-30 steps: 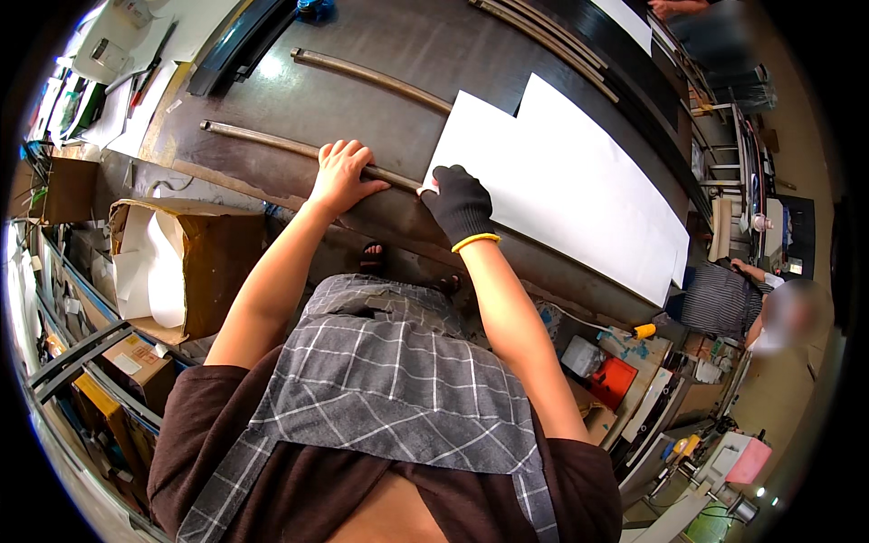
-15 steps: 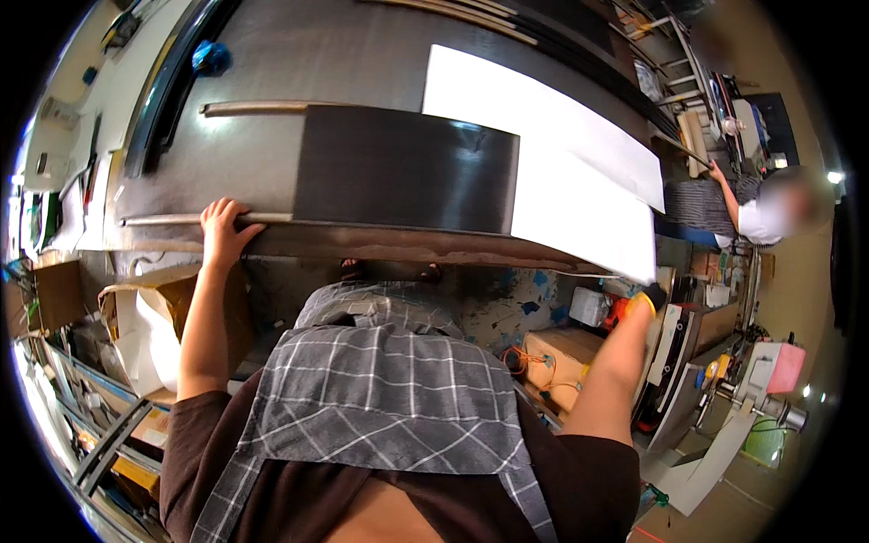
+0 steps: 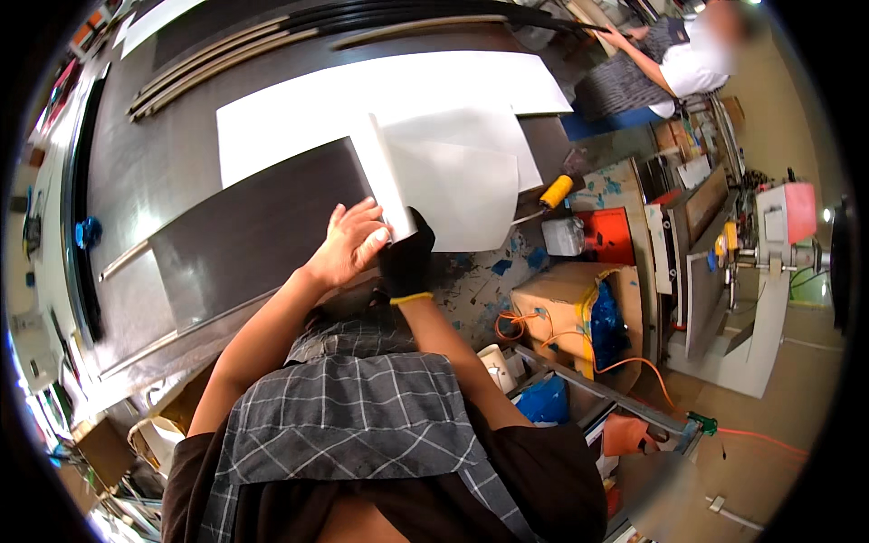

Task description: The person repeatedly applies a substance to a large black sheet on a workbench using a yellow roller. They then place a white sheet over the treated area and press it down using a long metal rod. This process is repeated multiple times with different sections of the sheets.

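Note:
A thin white sheet (image 3: 453, 181) lies over the right end of a dark flat panel (image 3: 262, 226), its left edge curled up. My bare left hand (image 3: 348, 244) is at the near end of that curl, fingers stretched and apart, fingertips close to the sheet. My right hand (image 3: 407, 258), in a black glove with a yellow cuff, is closed at the sheet's near corner; its fingers are partly hidden behind the curl. Another white sheet (image 3: 272, 118) lies beyond, flat on the dark worktable (image 3: 163, 167).
Long rods (image 3: 226, 45) lie along the table's far side. A yellow-handled tool (image 3: 557, 192) sits near the right end. A cardboard box (image 3: 570, 303) with an orange cord stands below right. Another person (image 3: 634, 81) works at the far right. A blue bundle (image 3: 88, 233) lies at left.
My left hand has left the table's front edge and moved right to the sheet. My right hand has come inward from the right. The white sheet's left edge is now curled up. The view has turned.

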Tool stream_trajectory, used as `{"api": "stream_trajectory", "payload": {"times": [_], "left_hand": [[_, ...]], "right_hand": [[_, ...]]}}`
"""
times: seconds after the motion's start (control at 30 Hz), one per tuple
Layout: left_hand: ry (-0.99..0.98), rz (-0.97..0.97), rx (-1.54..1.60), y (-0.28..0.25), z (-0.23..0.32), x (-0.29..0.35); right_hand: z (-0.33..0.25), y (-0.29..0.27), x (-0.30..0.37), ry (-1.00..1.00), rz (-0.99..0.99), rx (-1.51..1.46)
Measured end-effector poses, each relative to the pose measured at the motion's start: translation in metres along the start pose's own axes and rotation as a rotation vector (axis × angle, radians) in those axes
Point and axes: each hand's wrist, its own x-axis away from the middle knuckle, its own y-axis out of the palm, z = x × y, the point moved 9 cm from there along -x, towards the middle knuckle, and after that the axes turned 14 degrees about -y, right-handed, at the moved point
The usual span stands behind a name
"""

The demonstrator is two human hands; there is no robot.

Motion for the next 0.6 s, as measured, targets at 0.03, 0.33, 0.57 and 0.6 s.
{"api": "stream_trajectory", "payload": {"times": [0.03,0.33,0.57,0.6], "left_hand": [[0.036,-0.089,0.077,0.001,0.034,-0.002],[-0.041,-0.154,0.393,-0.006,0.069,-0.03],[-0.206,0.105,1.261,-0.015,0.074,-0.084],[-0.303,0.339,1.234,-0.034,0.058,-0.075]], "right_hand": [[0.029,-0.022,-0.012,-0.019,0.076,0.123],[-0.034,-0.396,-0.139,-0.173,1.079,-0.57],[-0.061,-0.112,-0.109,-0.535,-0.357,-0.062],[-0.04,-0.107,-0.108,-0.48,-0.435,-0.209]]}}
